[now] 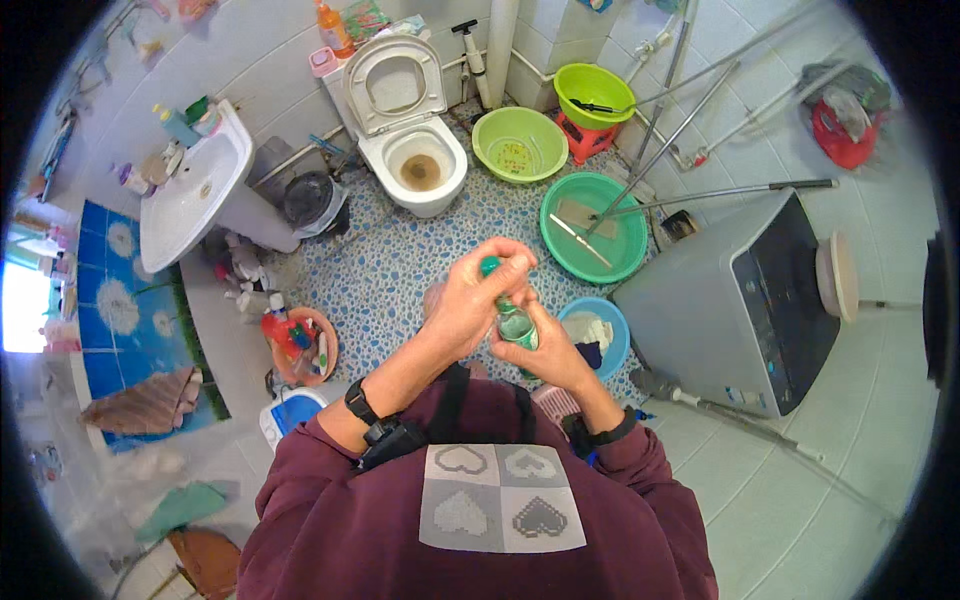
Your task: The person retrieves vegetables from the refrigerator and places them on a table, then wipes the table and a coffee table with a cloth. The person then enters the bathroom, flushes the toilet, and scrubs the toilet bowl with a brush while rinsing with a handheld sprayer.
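My left hand (pixel 476 296) is closed around a green object (pixel 490 265) whose rounded end shows between thumb and fingers. Most of that object is hidden, so its exact kind cannot be told. Just below it, my right hand (pixel 546 349) grips a small green container (pixel 517 328) with its round top facing up. The hands are close together, in front of my chest and above the pebble-patterned floor (pixel 420 255). Ahead stands a white toilet (pixel 442 196) with its lid and seat raised and brownish water in the bowl.
A sink (pixel 244 150) and a lined bin (pixel 309 201) stand left. Ahead right are a light green basin (pixel 559 161) and a green basin (pixel 553 217) with mop poles leaning in it. A blue basin (pixel 621 330) holding cloth sits beside the grey washing machine (pixel 690 300).
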The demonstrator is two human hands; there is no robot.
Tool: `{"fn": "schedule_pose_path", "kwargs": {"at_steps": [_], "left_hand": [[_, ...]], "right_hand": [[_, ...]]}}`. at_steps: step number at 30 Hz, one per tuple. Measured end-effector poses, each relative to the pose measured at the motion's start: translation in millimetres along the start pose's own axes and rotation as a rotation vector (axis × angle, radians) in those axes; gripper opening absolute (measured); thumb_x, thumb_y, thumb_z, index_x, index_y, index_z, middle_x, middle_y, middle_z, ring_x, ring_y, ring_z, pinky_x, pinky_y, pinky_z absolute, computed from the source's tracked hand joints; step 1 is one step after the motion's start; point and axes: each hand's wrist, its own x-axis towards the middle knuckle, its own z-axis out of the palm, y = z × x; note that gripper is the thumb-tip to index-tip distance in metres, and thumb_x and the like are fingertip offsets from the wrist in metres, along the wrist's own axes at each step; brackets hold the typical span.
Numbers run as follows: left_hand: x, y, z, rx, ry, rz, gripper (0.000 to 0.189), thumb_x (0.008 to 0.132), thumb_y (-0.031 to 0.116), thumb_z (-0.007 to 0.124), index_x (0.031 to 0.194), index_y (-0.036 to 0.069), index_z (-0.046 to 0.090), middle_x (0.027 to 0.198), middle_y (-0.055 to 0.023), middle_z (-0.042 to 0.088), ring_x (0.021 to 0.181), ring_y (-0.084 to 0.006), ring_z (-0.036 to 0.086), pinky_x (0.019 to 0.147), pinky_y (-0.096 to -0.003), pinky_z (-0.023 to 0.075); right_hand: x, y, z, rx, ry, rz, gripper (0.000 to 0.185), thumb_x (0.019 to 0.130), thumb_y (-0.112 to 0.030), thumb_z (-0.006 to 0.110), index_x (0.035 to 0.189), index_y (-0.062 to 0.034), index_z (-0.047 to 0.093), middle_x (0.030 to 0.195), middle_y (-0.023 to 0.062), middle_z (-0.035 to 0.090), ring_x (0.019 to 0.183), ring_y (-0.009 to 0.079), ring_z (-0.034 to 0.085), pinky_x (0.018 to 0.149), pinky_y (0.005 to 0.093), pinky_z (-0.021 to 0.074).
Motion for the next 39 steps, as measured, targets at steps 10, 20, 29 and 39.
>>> {"fn": "schedule_pose_path", "kwargs": {"at_steps": [10, 20, 29, 39], "left_hand": [[218.7, 79.4, -70.9, 0.14, -0.539, -0.038, 0.023, 0.093, 0.021, 0.059, 0.102, 0.001, 0.067, 0.071, -0.0042, 0.064, 0.064, -0.0123, 0.062, 0.069, -0.0285, 0.0526], [417.3, 47.3, -78.5, 0.289, -0.095, -0.158, 0.025, 0.097, 0.016, 0.05, 0.117, 0.002, 0.055, 0.079, -0.0025, 0.054, 0.067, -0.0085, 0.051, 0.07, -0.0273, 0.048], [544.0, 46.4, -58.7, 0.73, -0.215, -0.276, 0.035, 0.092, 0.008, 0.057, 0.126, 0.001, 0.051, 0.115, -0.008, 0.06, 0.107, -0.0132, 0.055, 0.088, -0.0294, 0.0466], [638.9, 54.1, -60.2, 1.067, -0.362, 0.08, 0.029, 0.082, 0.011, 0.068, 0.11, 0.004, 0.064, 0.11, -0.0127, 0.064, 0.104, -0.0322, 0.061, 0.086, -0.037, 0.0498]], "right_hand": [[187.5, 11.7, -65.4, 0.901, -0.421, 0.067, 0.032, 0.077, -0.024, 0.074, 0.096, -0.0064, 0.054, 0.067, 0.0072, 0.056, 0.058, 0.0164, 0.056, 0.051, 0.026, 0.0452], [325.1, 39.7, -202.4, -0.008, 0.359, 0.291, 0.056, 0.073, -0.021, 0.078, 0.12, -0.0024, 0.052, 0.109, 0.0112, 0.063, 0.104, 0.0213, 0.06, 0.09, 0.0345, 0.0453], [388.1, 78.3, -354.4, -0.155, 0.313, 0.033, 0.052, 0.074, -0.022, 0.078, 0.117, -0.0053, 0.055, 0.109, 0.0127, 0.064, 0.1, 0.0267, 0.064, 0.086, 0.0356, 0.0484], [445.3, 106.7, -428.7, -0.224, 0.279, 0.03, 0.047, 0.074, -0.026, 0.079, 0.109, -0.0035, 0.056, 0.099, 0.0132, 0.063, 0.087, 0.0303, 0.063, 0.076, 0.0364, 0.0493]]}}
